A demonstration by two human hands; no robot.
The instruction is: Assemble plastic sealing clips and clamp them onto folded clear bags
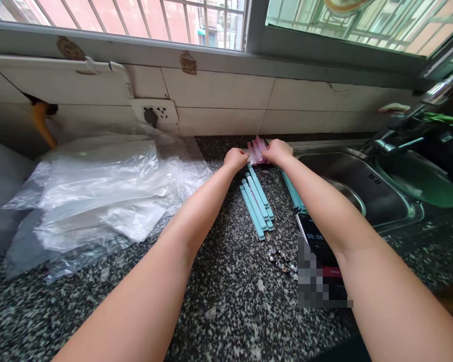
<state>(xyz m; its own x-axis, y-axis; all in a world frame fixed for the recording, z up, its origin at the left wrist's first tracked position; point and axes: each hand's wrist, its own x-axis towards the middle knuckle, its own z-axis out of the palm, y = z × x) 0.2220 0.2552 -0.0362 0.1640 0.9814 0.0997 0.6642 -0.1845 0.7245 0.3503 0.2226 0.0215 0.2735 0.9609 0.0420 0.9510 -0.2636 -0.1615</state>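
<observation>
At the back of the counter, a small bunch of pink strips [257, 150], which look like bag sealing clips, lies between my two hands. My left hand [236, 160] is closed, with thumb and fingertips pinching at the left edge of the bunch. From the right, my right hand [279, 152] grips the bunch with its fingers closed. Exactly which strips each hand holds is too small to tell. Just in front lies a stack of light blue sealing clips [255, 201], roughly side by side. More light blue clips [292, 191] are partly hidden by my right forearm.
Clear plastic bags [105, 186] are heaped on the left of the speckled counter [219, 301]. A beaded bracelet [283, 264] and a phone [313, 236] lie near my right forearm. On the right are a steel sink [394, 211] and faucet [388, 143]. A socket [162, 111] is on the wall.
</observation>
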